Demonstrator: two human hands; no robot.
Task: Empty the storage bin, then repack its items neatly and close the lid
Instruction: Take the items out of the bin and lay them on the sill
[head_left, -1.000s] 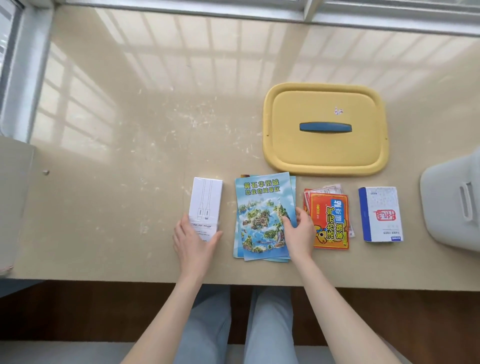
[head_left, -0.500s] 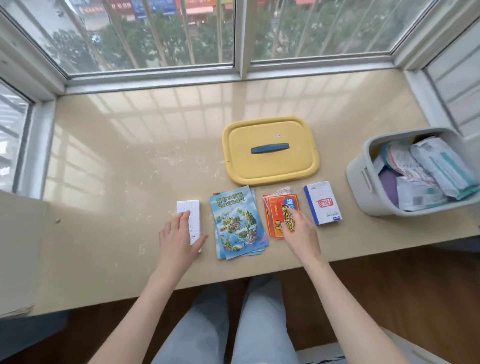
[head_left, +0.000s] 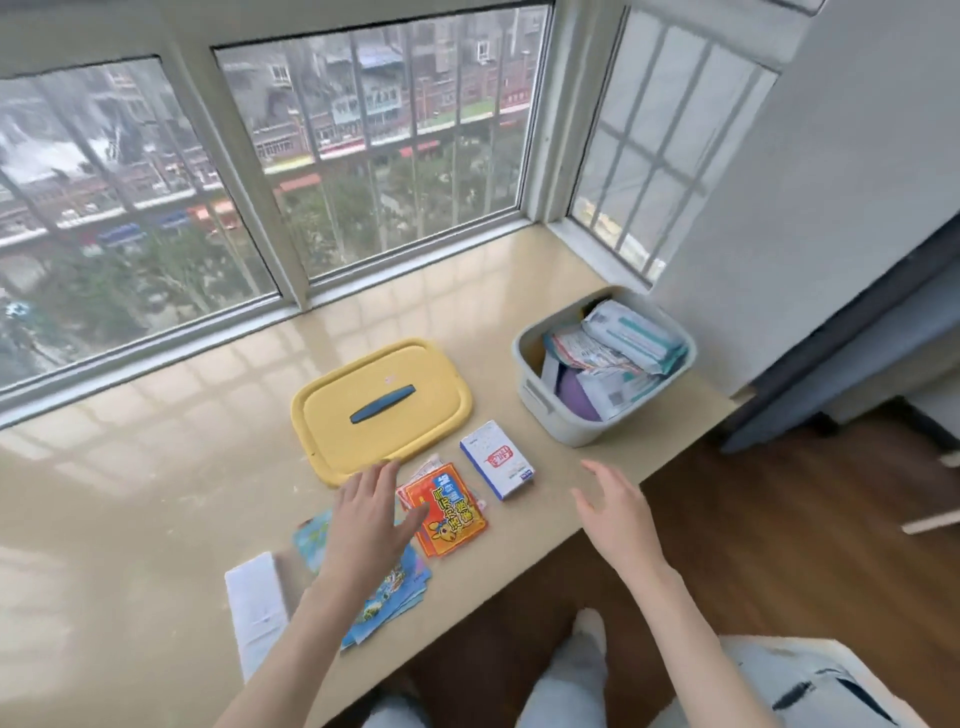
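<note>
The grey storage bin (head_left: 540, 400) stands at the right end of the beige sill, holding several packets and papers. Its yellow lid (head_left: 332, 415) with a blue handle lies flat to the bin's left. In front of the lid lie a white and blue box (head_left: 496, 460), orange-red packets (head_left: 449, 512), blue map booklets (head_left: 387, 597) and a white box (head_left: 254, 610). My left hand (head_left: 366, 525) hovers open over the booklets and packets, holding nothing. My right hand (head_left: 618, 512) is open in the air near the sill's front edge, below the bin.
Barred windows (head_left: 363, 156) border the sill at the back and right. A white wall (head_left: 810, 208) stands just right of the bin. Wooden floor (head_left: 779, 545) lies beyond the sill's front edge, and my legs in light jeans (head_left: 571, 675) are below.
The view has swung up and to the right, bringing the bin into sight. Both hands have lifted off the white box and the packets and moved right, fingers spread.
</note>
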